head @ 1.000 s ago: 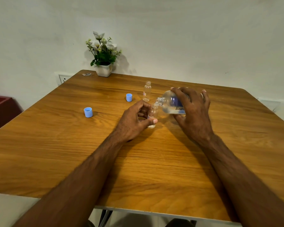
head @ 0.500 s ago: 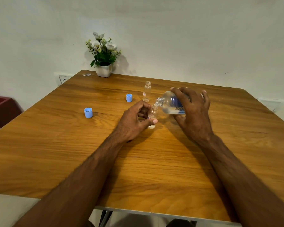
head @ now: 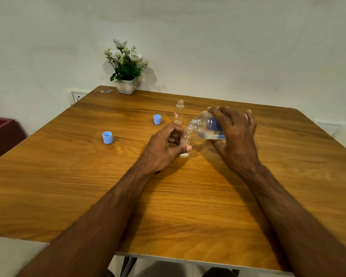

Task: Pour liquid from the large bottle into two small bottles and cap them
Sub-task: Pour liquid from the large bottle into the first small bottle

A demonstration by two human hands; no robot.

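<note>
The square wooden table [head: 188,206] is carrying everything, and every place below is being given against it. Near its middle, the right hand [head: 236,136] is grasping the large clear plastic bottle with the blue label [head: 209,127], wrapping it from above and tipping it nearly flat, its open neck pointing left and down. The left hand [head: 164,148] is closing thumb and fingers around the small clear bottle nearer the person [head: 186,142], which is standing upright on the table directly under that neck. A little liquid seems to be sitting at its base; the stream itself is too fine to make out.

So the first of the two fills is judged to be under way. Toward the table's far edge from the hands, the second small clear bottle [head: 179,111] is standing open and apparently empty. To its left the light-blue plastic cap [head: 157,119] is lying mouth-up, and further toward the table's left edge the other light-blue cap [head: 107,137] likewise.

The next move is calling for a steady tilt and a neck-to-neck line, then righting the large bottle before the narrow mouth overflows.
</note>
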